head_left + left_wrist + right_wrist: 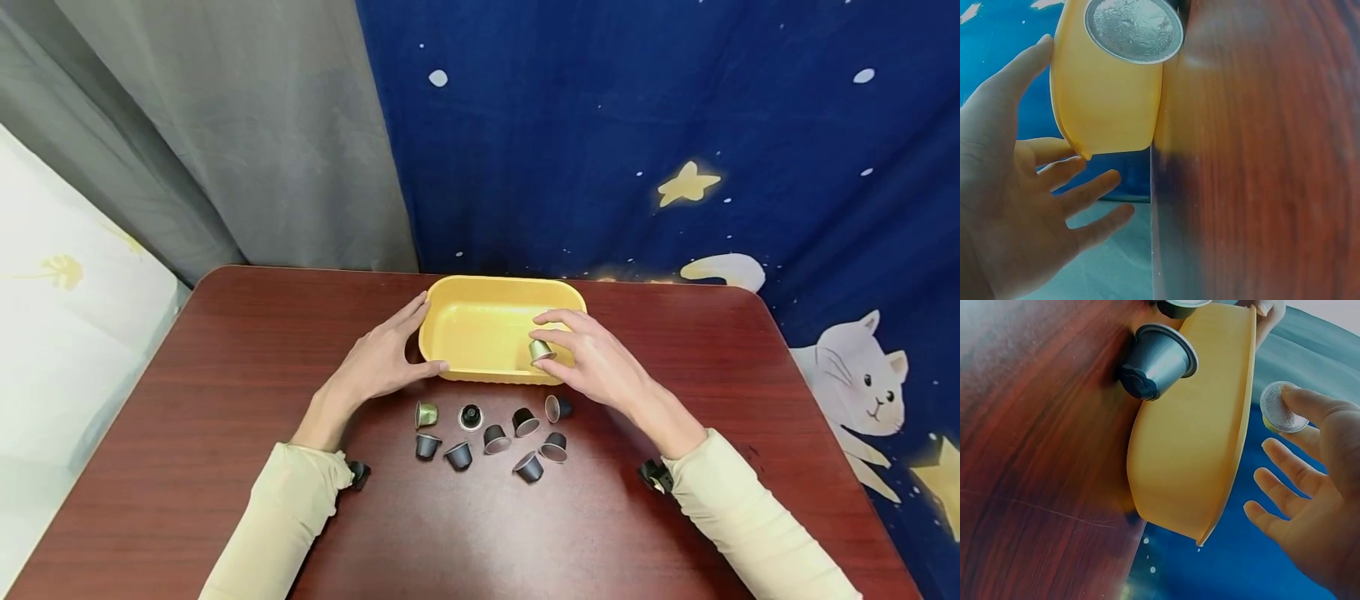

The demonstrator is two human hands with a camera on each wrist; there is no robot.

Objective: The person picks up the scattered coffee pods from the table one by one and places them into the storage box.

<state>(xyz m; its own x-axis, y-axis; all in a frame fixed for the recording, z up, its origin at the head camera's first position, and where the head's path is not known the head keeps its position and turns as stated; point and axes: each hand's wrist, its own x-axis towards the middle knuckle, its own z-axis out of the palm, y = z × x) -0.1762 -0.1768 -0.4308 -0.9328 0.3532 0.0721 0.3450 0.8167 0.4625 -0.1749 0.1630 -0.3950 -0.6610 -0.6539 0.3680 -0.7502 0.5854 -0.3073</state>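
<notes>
A yellow plastic tub (480, 377) stands near the table's far edge. My left hand (382, 354) rests against its left end with fingers spread, the thumb at the front rim and the other fingers along the side. Over the tub's right part, my right hand (600, 358) pinches a green coffee capsule (541, 351) between thumb and index finger; in the right wrist view the foil lid of that capsule (1283, 407) lies under the thumb. The other right fingers are spread. Another green capsule (426, 414) lies in front of the tub.
Several dark coffee capsules lie scattered before the tub, among them an upright black capsule (471, 417) and a tipped one (557, 407) near the right wrist. The brown table (240, 375) ends close behind the tub, at a blue curtain (540, 150) and a grey curtain (300, 150).
</notes>
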